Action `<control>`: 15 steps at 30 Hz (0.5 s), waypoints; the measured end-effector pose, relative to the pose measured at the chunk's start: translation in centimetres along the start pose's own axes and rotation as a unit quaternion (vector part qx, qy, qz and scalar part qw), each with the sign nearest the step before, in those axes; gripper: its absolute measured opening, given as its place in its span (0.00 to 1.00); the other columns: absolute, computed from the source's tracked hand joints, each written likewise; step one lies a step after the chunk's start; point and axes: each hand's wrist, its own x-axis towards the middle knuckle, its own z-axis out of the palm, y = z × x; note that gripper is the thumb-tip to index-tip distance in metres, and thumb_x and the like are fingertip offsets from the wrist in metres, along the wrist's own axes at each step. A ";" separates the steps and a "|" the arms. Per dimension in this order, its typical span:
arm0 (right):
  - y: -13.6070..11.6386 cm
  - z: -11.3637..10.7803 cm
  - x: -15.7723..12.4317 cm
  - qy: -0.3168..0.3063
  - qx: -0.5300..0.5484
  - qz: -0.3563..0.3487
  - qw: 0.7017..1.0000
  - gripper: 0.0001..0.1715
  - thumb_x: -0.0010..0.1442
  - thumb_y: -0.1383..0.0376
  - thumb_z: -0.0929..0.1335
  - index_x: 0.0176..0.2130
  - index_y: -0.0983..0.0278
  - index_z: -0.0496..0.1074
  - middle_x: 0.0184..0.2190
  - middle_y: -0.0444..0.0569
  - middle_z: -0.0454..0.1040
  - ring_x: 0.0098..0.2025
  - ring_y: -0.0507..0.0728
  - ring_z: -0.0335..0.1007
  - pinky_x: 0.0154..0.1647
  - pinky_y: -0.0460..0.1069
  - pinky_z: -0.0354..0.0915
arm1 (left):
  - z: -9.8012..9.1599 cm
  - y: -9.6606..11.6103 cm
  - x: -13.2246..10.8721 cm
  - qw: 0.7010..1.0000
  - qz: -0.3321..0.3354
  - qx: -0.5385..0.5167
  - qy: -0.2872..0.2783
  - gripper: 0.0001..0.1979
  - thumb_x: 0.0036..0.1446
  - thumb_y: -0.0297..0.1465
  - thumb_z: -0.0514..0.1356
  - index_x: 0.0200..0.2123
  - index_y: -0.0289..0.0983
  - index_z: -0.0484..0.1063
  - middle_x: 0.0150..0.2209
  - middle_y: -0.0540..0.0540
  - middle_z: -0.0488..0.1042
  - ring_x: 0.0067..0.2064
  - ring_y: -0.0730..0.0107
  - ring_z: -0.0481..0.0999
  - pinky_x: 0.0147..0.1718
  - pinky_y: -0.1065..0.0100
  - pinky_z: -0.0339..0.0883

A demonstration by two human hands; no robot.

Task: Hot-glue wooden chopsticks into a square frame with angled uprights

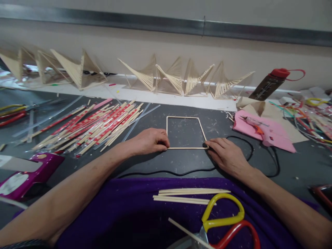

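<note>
A thin square frame of wooden sticks (183,118) lies flat on the dark table (181,162). My left hand (149,141) rests at its near left corner, fingers curled and pinched on the stick end. My right hand (226,154) presses on the near right corner, fingers held together on the frame. Loose cut sticks (185,195) lie on the purple cloth (124,214) just in front of me. Scissors with a yellow and a red handle (225,221) lie beside them.
A heap of chopsticks in red-and-white wrappers (95,126) lies to the left. Finished stick structures (181,77) line the back wall. A glue gun (252,122) rests on pink paper (275,136), its black cord (261,162) looping behind my right hand. A magenta object (28,173) sits far left.
</note>
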 end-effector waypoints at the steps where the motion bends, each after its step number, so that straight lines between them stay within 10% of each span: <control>1: 0.0 0.0 0.0 -0.001 0.000 -0.001 1.000 0.17 0.66 0.62 0.60 0.51 0.65 0.69 0.46 0.53 0.73 0.45 0.58 0.67 0.43 0.52 0.62 | -0.1 0.1 0.0 1.000 -0.007 -0.007 0.000 0.08 0.56 0.32 0.58 0.35 0.40 0.77 0.35 0.50 0.73 0.37 0.75 0.72 0.37 0.74 0.61; 10: -0.1 -0.2 0.3 -0.003 -0.001 -0.007 1.000 0.16 0.66 0.63 0.60 0.48 0.64 0.71 0.44 0.53 0.74 0.43 0.58 0.67 0.41 0.52 0.62 | 0.9 1.6 0.2 0.991 -0.058 0.054 0.106 0.11 0.59 0.34 0.54 0.40 0.40 0.76 0.41 0.47 0.75 0.42 0.70 0.72 0.41 0.69 0.63; 15: -0.3 -0.3 0.3 0.000 -0.004 -0.013 1.000 0.16 0.66 0.64 0.59 0.47 0.63 0.72 0.43 0.52 0.73 0.42 0.57 0.66 0.41 0.51 0.61 | 2.2 2.4 0.3 0.989 -0.017 0.123 0.076 0.11 0.60 0.36 0.55 0.42 0.42 0.74 0.43 0.49 0.74 0.46 0.68 0.70 0.41 0.69 0.62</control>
